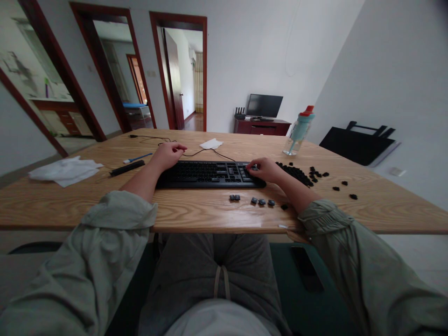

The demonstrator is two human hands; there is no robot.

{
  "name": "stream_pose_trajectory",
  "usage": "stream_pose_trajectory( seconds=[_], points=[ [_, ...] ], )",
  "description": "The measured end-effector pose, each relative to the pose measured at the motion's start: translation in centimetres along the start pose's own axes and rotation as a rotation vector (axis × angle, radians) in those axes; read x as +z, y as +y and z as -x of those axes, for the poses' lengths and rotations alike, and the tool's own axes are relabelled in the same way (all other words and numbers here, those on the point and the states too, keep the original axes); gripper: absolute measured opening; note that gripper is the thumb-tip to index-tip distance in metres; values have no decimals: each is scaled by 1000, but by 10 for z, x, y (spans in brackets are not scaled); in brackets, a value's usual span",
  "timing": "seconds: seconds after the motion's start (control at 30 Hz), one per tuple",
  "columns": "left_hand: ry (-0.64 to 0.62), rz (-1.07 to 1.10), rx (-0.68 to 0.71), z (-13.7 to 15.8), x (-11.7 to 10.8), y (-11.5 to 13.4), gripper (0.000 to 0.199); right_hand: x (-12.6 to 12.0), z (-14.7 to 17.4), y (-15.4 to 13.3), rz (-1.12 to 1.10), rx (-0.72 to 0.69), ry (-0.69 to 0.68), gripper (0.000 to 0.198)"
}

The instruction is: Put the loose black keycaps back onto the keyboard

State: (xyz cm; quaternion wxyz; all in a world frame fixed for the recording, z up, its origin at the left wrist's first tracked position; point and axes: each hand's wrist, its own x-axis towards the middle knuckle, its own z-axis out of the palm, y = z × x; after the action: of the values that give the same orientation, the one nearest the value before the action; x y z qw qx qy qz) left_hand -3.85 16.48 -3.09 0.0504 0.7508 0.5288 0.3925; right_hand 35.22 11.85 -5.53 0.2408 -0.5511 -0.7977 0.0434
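A black keyboard (pixel 206 179) lies lengthwise in front of me on the wooden table. Over its far left corner rests my left hand (pixel 169 155), fingers loosely stretched to the right and apparently holding nothing. My right hand (pixel 264 169) is at the number pad on the right end, thumb and fingertips drawn together; whatever they hold, if anything, is too small to make out. Several loose keycaps (pixel 262 202) sit between the keyboard and the table's near edge. Beside my right wrist is a heap of black keycaps (pixel 296 173), partly hidden by the forearm.
Left of the keyboard lie a black bar-shaped object (pixel 127 168), a blue-handled brush (pixel 138 158) and white tissue (pixel 66 171). A cable (pixel 199 152) and a paper piece (pixel 211 143) lie behind it. A water bottle (pixel 298 133) stands at back right. Scattered keycaps (pixel 345 183) lie further right.
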Motion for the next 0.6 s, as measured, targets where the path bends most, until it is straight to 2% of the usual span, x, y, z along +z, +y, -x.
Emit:
stream_pose_trajectory(
  seconds=[0.2, 0.4, 0.6],
  points=[
    [7, -6, -1, 1, -1, 2, 36, 4, -3, 5, -35, -48, 11, 25],
    [2, -4, -6, 1, -2, 4, 35, 3, -2, 6, -53, -36, -19, 26],
    [-2, -22, -3, 2, -2, 5, 35, 1, 1, -1, 23, -31, -10, 32]
  ],
)
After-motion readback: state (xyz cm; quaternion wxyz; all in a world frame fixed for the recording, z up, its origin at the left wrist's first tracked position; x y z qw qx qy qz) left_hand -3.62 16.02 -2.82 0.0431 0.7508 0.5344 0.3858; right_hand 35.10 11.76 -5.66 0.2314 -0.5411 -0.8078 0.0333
